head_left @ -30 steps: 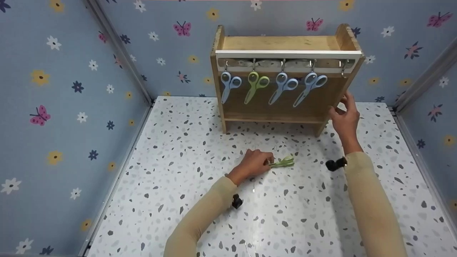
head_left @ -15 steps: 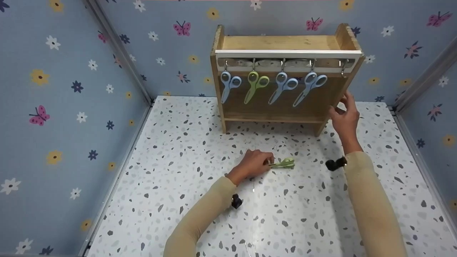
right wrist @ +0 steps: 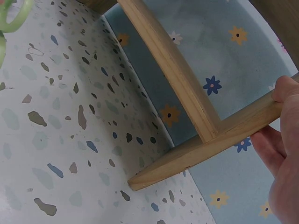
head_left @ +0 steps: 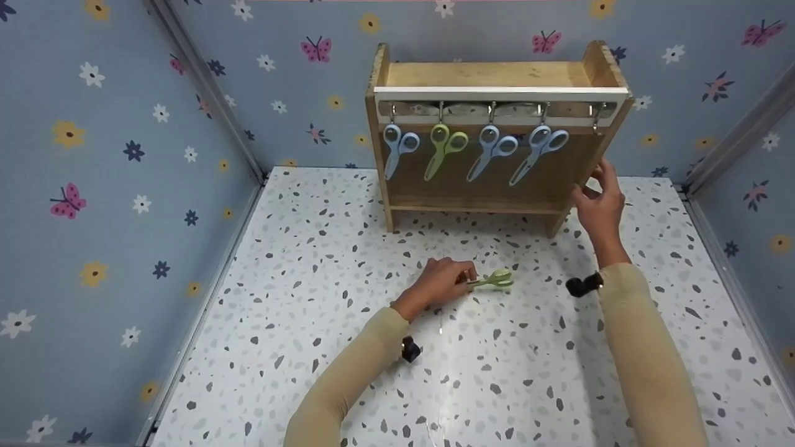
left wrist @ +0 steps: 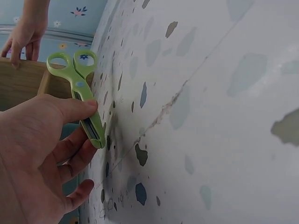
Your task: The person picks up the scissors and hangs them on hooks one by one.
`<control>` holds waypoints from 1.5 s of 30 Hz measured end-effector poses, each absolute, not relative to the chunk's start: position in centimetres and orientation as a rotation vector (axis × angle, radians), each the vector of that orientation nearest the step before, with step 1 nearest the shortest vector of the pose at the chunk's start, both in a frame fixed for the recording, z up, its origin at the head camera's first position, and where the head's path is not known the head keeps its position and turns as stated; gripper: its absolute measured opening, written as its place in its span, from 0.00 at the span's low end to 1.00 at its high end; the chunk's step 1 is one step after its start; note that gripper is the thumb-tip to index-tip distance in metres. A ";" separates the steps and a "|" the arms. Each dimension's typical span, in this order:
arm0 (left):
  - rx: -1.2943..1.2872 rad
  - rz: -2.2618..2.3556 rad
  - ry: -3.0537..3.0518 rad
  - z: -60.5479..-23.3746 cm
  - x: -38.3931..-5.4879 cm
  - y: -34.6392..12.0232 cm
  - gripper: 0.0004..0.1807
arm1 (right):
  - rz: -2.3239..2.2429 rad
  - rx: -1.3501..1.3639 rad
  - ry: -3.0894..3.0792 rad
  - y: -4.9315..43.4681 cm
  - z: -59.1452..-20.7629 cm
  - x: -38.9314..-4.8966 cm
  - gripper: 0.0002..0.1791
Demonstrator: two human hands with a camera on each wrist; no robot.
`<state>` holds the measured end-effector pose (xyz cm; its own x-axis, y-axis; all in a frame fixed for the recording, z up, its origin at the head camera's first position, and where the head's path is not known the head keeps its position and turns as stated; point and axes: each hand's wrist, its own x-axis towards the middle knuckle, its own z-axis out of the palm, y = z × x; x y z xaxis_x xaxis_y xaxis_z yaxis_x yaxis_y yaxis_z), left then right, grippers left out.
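My left hand [head_left: 438, 282] pinches a pair of green scissors [left wrist: 80, 83] by the blade end, thumb on one side and fingers behind. The scissors' finger loops point away from the hand, low over the speckled table, in front of a wooden rack [head_left: 484, 74]. My right hand [head_left: 601, 202] holds the rack's right side board [right wrist: 238, 127], with the thumb on one face and fingers on the other. From the rack's hooks hang blue scissors [head_left: 490, 149] and one green pair [head_left: 442, 149]. At the far right of the rail is another hook [head_left: 597, 118].
The speckled white table [head_left: 298, 347] spreads around both arms. Flowered blue panels [head_left: 112, 248] wall it at the left, back and right. The rack's left leg [head_left: 389, 214] stands on the table near the back panel.
The scissors in my left hand have turned a little, so their loops show more openly and sit slightly higher. My left hand has shifted very slightly; the right hand and rack stay put.
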<state>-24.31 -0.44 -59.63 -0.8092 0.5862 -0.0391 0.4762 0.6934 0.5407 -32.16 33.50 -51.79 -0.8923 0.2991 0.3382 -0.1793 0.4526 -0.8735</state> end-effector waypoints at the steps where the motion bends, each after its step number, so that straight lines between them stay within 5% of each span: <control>1: 0.854 0.784 2.695 -59.6 -24.3 -0.5 0.09 | 1.434 -0.100 -2.261 33.5 -51.7 -32.1 0.40; 45: 0.844 0.993 2.684 -56.9 -25.3 -0.7 0.07 | 1.456 -0.099 -2.257 33.3 -51.4 -31.8 0.39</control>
